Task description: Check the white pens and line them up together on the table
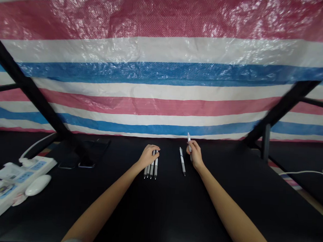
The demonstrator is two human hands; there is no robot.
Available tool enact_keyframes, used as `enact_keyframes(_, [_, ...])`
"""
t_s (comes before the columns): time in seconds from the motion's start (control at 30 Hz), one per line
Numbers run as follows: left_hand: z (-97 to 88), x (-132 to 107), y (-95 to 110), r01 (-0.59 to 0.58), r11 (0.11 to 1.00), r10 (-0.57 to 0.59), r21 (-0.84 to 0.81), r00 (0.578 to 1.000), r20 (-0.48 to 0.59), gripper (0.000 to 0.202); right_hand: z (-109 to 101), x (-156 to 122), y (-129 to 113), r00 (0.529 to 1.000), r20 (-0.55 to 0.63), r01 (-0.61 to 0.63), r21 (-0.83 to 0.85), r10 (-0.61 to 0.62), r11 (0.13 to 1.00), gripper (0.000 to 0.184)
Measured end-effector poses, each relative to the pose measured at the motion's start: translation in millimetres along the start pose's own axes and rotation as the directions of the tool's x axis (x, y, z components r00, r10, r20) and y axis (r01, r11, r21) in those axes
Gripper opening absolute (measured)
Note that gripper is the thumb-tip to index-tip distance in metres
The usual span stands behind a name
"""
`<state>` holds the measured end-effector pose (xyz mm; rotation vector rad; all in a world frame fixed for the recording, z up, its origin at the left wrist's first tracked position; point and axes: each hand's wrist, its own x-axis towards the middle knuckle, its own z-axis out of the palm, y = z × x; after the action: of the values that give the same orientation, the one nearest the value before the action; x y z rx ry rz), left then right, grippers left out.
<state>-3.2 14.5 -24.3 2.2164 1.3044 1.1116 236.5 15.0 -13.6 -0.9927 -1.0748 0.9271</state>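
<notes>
Several white-and-grey pens lie side by side on the black table, tips toward me. My left hand is over their far ends, covering them, with its bent fingers and thumb closed at the rightmost pen. To the right, my right hand is closed around another pen, whose upper end sticks up past the fingers; its lower part is mostly hidden by the hand. Between my hands a single pen lies slightly slanted on the table, near the right hand and apart from the row.
A white power strip with plugs and a white computer mouse are at the left. Dark phone-like slabs lie beyond them. Black slanted frame bars flank the table, and a striped plastic sheet hangs behind.
</notes>
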Motion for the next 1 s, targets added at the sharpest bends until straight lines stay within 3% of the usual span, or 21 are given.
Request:
enact_keyframes(0.07, [-0.5,0.1,0.5,0.005,1.0,-0.005,-0.002,1.0,-0.006,0.019,1.4,-3.9,-0.3,0.994,0.096,0.072,-0.159,-0.057,0.985,0.022])
enact_keyframes(0.13, [-1.2,0.3,1.4,0.007,1.0,-0.007,-0.005,1.0,-0.015,0.019,2.2,-7.9,-2.2,0.971,0.204,0.193,-0.35,-0.126,0.917,0.018])
enact_keyframes(0.23, [-2.8,0.7,3.1,0.002,1.0,-0.002,-0.011,0.999,-0.035,0.021,3.9,-13.0,-6.8,0.908,0.362,0.399,-0.596,-0.211,0.697,0.022])
enact_keyframes(0.33, [-5.2,0.8,5.3,0.01,1.0,-0.012,-0.017,0.998,-0.066,0.02,7.3,-17.1,-11.2,0.846,0.494,0.52,-0.685,-0.199,0.511,0.028])
enact_keyframes(0.43, [-7.4,0.8,7.6,0.024,0.996,-0.032,-0.082,0.995,-0.092,0.02,10.9,-20.3,-14.3,0.803,0.572,0.584,-0.696,-0.169,0.417,0.031])
enact_keyframes(0.6, [-8.2,0.8,9.7,-0.02,0.973,0.015,-0.232,1.0,-0.024,0.022,13.2,-22.4,-16.2,0.774,0.616,0.62,-0.695,-0.143,0.363,0.03])
enact_keyframes(1.0, [-8.8,0.1,11.0,-0.076,0.975,0.071,-0.209,0.997,-0.034,0.013,12.1,-22.0,-14.5,0.733,0.671,0.664,-0.667,-0.116,0.339,0.032])
